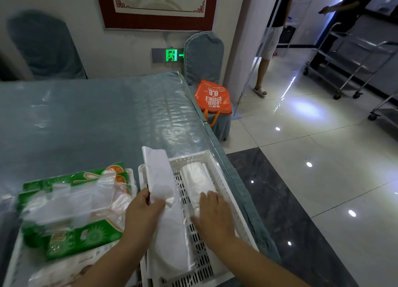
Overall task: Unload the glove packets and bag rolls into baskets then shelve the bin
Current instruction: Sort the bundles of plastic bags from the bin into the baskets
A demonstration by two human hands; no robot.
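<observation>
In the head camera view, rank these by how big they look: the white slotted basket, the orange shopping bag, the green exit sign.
1. White slotted plastic basket, nearest the camera, so partly inflated.
2. Orange shopping bag.
3. Green lit exit sign, farthest away.

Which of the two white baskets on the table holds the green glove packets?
The left basket, partly cut off by the frame edge, holds the green glove packets. The slotted right basket, under both hands, holds only white bag rolls.

Left hand [144, 209] grips white bag roll [160, 176] lying along left side of white slotted basket [224, 179]. Right hand [213, 213] rests on second roll [197, 179] inside basket. Green glove packets [71, 204] in neighbouring basket [11, 263], on blue-covered table [86, 118].
</observation>
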